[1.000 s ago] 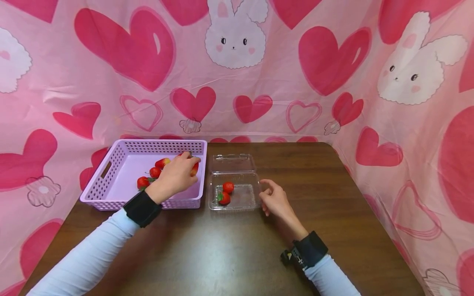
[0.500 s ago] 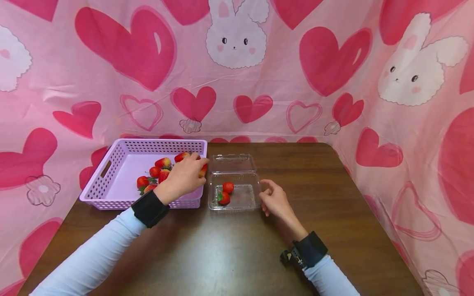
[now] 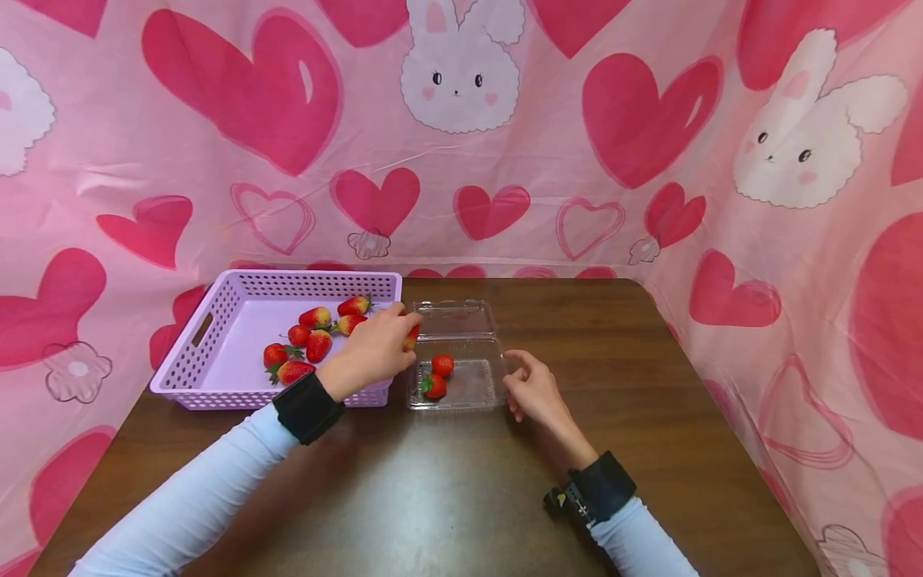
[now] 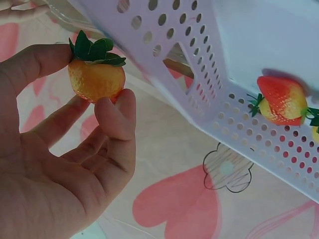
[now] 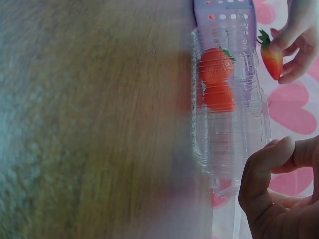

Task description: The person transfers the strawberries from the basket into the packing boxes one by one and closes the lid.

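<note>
Fig. — Strawberry transfer, head view, read L to R.

Lilac basket (image 3: 216,336) at far L on the bench (image 3: 461,497); six strawberries are seen on its floor, L of and behind the fingers of the left hand (image 3: 375,353). A strawberry (image 4: 97,74) is pinched by that hand between thumb and the tips of two fingers (image 4: 117,107), leaf cap up (L wrist view); the grip is at the fruit's sides, w/ the tip left free. The hand is held over the basket's R rim, just L of the clear clamshell tray (image 3: 461,397).

Two strawberries (image 3: 437,375) lie in the tray's L half, just R of the pinching fingers; the R half is bare. The lid (image 3: 454,318) is folded open behind.

The right hand (image 3: 537,393) is held at the tray's R edge, fingers loosely curled, nothing gripped; whether the plastic is touched cannot be told.

Technique (judged): the fruit should be carried clear of the tray's near wall, lowered into the bare R half, and released close to the floor so that it is not dropped onto the other two. The pinch should be kept light to avoid bruising. The tray is thin and would best be steadied from the R side.
</note>
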`<state>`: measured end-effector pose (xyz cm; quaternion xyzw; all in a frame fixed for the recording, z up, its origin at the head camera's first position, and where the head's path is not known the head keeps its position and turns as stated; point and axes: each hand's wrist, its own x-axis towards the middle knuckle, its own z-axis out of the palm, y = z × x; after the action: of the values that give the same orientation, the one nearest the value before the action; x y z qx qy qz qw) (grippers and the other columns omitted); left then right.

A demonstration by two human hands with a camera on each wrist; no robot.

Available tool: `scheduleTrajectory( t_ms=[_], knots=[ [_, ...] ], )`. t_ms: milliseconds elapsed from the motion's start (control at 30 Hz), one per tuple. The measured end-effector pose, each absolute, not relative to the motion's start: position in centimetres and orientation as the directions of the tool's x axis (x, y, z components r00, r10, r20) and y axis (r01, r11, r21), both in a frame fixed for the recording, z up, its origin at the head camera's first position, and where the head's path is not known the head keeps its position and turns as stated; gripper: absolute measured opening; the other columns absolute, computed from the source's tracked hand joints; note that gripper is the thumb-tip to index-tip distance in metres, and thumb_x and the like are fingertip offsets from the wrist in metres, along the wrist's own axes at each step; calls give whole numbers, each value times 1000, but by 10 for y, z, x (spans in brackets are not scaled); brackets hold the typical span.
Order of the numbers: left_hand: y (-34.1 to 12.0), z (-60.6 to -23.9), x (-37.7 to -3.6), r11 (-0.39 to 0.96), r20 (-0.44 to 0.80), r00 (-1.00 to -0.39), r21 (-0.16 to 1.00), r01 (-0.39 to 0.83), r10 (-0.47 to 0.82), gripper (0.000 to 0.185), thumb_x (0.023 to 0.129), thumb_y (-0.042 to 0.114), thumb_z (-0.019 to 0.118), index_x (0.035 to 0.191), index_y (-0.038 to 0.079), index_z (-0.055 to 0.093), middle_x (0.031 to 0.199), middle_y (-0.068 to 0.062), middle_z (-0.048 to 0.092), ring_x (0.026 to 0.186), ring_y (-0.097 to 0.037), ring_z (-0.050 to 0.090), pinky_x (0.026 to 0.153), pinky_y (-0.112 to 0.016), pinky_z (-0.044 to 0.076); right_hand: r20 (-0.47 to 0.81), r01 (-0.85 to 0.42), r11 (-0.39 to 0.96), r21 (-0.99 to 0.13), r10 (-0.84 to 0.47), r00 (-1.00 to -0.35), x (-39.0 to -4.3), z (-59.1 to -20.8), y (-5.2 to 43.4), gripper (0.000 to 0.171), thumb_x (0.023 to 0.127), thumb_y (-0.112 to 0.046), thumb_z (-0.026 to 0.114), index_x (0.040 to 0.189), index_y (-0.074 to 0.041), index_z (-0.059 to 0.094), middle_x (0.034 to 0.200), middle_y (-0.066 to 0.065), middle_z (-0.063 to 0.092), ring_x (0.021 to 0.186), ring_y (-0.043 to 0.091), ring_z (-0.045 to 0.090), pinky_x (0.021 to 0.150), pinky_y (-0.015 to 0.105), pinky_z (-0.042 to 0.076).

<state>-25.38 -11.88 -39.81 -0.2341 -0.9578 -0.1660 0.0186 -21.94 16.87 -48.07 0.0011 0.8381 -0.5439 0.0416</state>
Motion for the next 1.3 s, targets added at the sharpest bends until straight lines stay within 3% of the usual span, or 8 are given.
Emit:
scheduleTrajectory(
  t_ms=[200,400,1300],
  knots=[
    [-112,-398,-253,823,116,-880,315,472,460,54,85,19,86,134,4,68,109,-15,62,95,-32,64,81,-46,61,-75,50,406,-912,-47,-996,-219,-480,170,49,93,0,60,142,-6,58,68,10,59,43,19,53,41,37,51],
    [-106,-398,-252,802,116,-866,334,495,486,55,85,17,87,134,4,67,113,-16,62,99,-32,64,89,-45,59,-78,54,393,-918,-46,-996,-218,-481,168,49,93,1,59,141,-6,58,67,9,59,44,19,53,40,34,50],
    [-85,-408,-249,770,94,-852,384,509,516,54,88,18,86,136,3,67,113,-15,63,97,-28,64,84,-42,60,-57,32,412,-911,-48,-997,-217,-480,171,46,95,0,61,140,-5,58,64,9,57,43,19,52,41,35,50]
  ],
)
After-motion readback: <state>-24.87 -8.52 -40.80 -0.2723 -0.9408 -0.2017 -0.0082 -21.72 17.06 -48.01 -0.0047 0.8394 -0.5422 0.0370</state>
